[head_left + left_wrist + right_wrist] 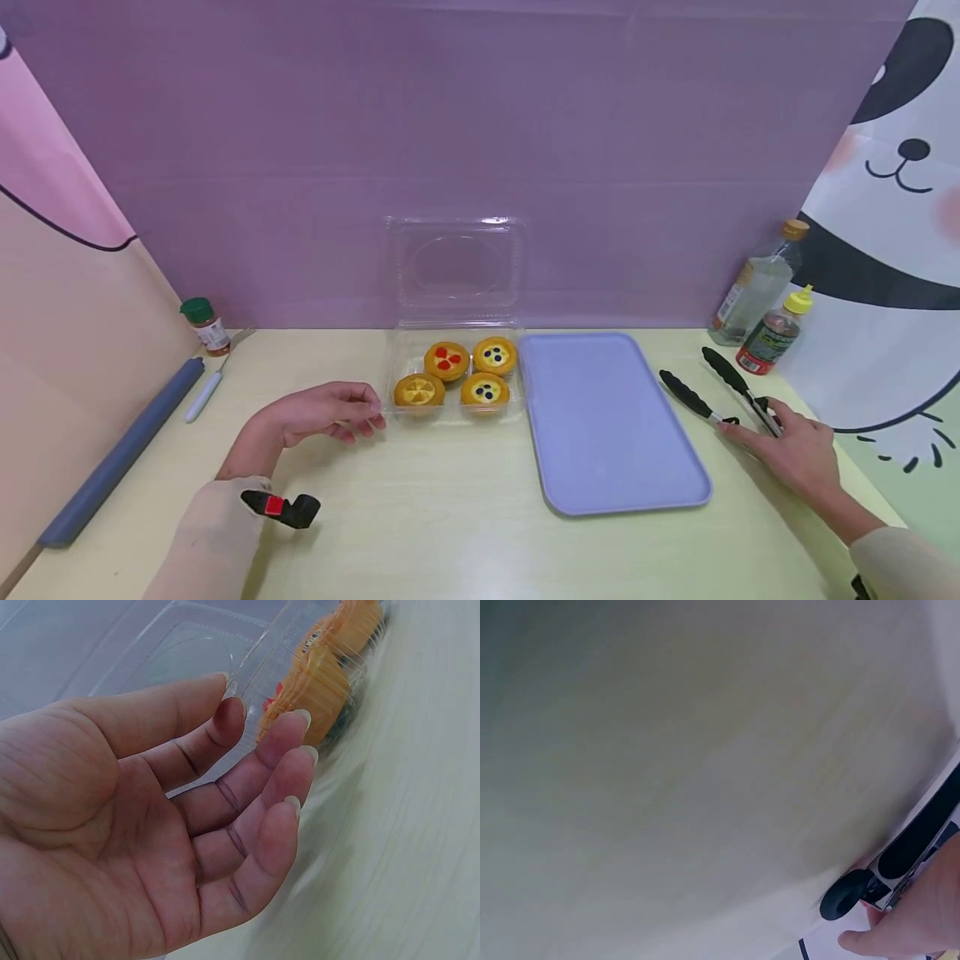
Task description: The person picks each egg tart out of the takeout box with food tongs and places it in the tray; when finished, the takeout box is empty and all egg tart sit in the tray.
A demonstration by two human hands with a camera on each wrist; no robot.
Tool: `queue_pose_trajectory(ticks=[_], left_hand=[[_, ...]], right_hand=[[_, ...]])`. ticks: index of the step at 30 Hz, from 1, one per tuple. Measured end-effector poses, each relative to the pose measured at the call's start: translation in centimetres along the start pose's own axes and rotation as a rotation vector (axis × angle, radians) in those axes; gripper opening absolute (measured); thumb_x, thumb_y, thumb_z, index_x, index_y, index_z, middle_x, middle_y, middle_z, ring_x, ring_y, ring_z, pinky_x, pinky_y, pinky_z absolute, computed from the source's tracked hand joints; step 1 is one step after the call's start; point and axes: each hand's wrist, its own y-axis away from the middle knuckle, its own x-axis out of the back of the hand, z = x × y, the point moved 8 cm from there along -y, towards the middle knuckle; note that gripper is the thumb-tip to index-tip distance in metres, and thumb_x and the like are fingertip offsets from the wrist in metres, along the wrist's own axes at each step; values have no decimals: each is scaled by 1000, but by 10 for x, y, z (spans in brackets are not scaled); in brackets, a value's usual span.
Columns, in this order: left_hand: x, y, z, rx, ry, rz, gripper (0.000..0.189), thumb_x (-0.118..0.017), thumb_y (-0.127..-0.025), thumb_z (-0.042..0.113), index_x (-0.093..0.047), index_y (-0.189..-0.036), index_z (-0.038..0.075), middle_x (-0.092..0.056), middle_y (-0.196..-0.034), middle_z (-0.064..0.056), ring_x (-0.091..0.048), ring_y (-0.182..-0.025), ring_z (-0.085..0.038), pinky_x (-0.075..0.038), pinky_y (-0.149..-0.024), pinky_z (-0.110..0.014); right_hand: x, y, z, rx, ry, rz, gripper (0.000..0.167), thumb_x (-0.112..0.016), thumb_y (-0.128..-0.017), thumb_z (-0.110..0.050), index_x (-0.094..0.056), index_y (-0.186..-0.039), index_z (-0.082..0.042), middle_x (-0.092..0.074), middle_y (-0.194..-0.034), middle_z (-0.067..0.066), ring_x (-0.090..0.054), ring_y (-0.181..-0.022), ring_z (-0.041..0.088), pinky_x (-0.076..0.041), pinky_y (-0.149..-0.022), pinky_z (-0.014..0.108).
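In the head view, my left hand (pixel 326 412) is at the front left corner of a clear plastic clamshell container (pixel 457 271), whose lid stands raised. Its thumb and index finger pinch the rim at that corner; the other fingers curl loosely below, as the left wrist view shows. Several tarts sit inside, among them one with red topping (pixel 447 360) and one with dark berries (pixel 495 356). Over at the right, my right hand (pixel 798 450) grips a pair of tongs (pixel 686 393) with black ends, spread apart and pointing away from me. Nothing is between those ends.
A lilac tray (pixel 615 425) lies between container and tongs. At the back right stand a clear bottle (pixel 757 287) and a yellow-capped bottle (pixel 772 337). To the left are a green-lidded jar (pixel 206 325), a fork (pixel 204 396) and a long blue roll (pixel 123 450).
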Motion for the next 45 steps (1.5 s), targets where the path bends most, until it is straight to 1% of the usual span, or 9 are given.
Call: queue_pose_trajectory(ticks=[5, 8, 11, 14, 20, 27, 37, 43, 45], left_hand=[[1, 1, 0, -8, -9, 4, 30, -60, -101, 28, -59, -113, 0, -66, -114, -15, -62, -101, -25, -55, -85, -38], [1, 2, 0, -13, -15, 6, 30, -59, -101, 28, -59, -112, 0, -67, -114, -15, -62, -101, -25, -55, -85, -38], [0, 2, 1, -12, -14, 0, 30, -59, -101, 27, -59, -112, 0, -67, -113, -14, -62, -101, -25, -54, -85, -38], [-1, 1, 2, -16, -17, -9, 29, -59, -102, 27, -58, -111, 0, -67, -113, -14, -62, -100, -26, -54, -85, -38], [-2, 1, 1, -8, -21, -3, 28, -59, -101, 28, -59, -110, 1, -67, -113, -13, -62, -99, -26, -54, -85, -38], [-2, 1, 1, -20, -18, -4, 29, -59, -101, 28, -58, -110, 0, -67, -112, -12, -62, -99, -26, -54, -84, -38], [-1, 0, 1, -8, -22, 5, 29, -60, -101, 28, -58, -110, 1, -67, -111, -10, -62, -98, -25, -54, -83, -37], [-1, 1, 2, -10, -20, 9, 28, -59, -101, 27, -57, -111, 0, -66, -111, -12, -61, -99, -26, -54, -82, -36], [-1, 1, 2, -9, -18, 10, 28, -59, -101, 27, -57, -111, 1, -66, -112, -12, -61, -99, -26, -54, -82, -36]], right_hand=[[4, 0, -4, 6, 3, 47, 78, -71, -83, -62, -53, -130, -3, -62, -118, 37, -45, -106, 56, -29, -91, 60], [5, 0, -4, -13, 5, 58, 77, -70, -83, -63, -54, -131, -5, -61, -120, 36, -44, -108, 56, -31, -88, 60], [7, 2, -1, -42, 11, 62, 76, -68, -84, -64, -54, -133, -8, -62, -120, 35, -44, -105, 57, -36, -79, 57], [13, 5, 0, -49, 15, 83, 74, -68, -84, -65, -56, -133, -11, -63, -116, 35, -51, -99, 56, -39, -67, 50], [18, 8, -6, -58, -23, 75, 70, -68, -85, -64, -57, -134, -16, -63, -114, 28, -62, -92, 44, -40, -55, 38], [26, 4, -25, -32, -48, 81, 80, -67, -86, -63, -49, -146, -12, -58, -133, 29, -57, -112, 50, -43, -63, 46], [30, -1, -46, -16, -97, 66, 84, -70, -85, -61, -46, -150, -13, -55, -139, 29, -55, -117, 52, -43, -72, 52], [32, -4, -61, -38, -170, 30, 91, -67, -86, -63, -34, -156, -15, -45, -151, 27, -47, -128, 53, -41, -87, 61], [33, -4, -68, -35, -187, 28, 92, -68, -86, -62, -33, -157, -16, -45, -151, 27, -47, -129, 54, -41, -88, 62]])
